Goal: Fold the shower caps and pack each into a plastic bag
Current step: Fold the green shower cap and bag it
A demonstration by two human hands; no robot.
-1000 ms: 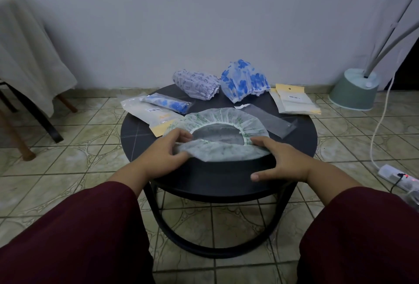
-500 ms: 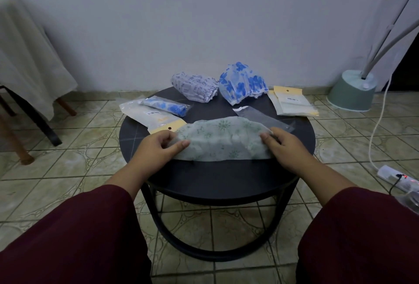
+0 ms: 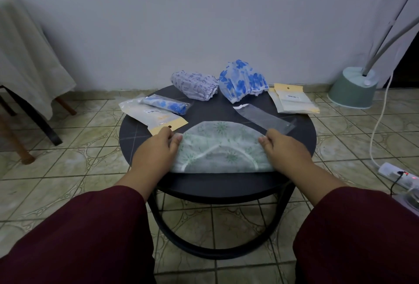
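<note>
Two hands work one thin, crinkled green-flowered shower cap (image 3: 221, 145), folded into a half-moon with its straight edge toward me on the round dark tabletop (image 3: 136, 145). Beyond it lie a clear, flat plastic bag (image 3: 264, 117), a purple-patterned cap (image 3: 193, 87) and a blue-flowered cap (image 3: 242, 83), both bunched, plus a bagged blue cap (image 3: 166, 105) on card-backed packets (image 3: 145, 115); more packets (image 3: 292, 100) sit far right. Glossy patterned floor tiles (image 3: 74, 138) meet a pale wall. My left hand (image 3: 156, 150) pinches the cap's left corner, and my right hand (image 3: 286, 147) pinches the right corner, fingers curled on the fabric.
</note>
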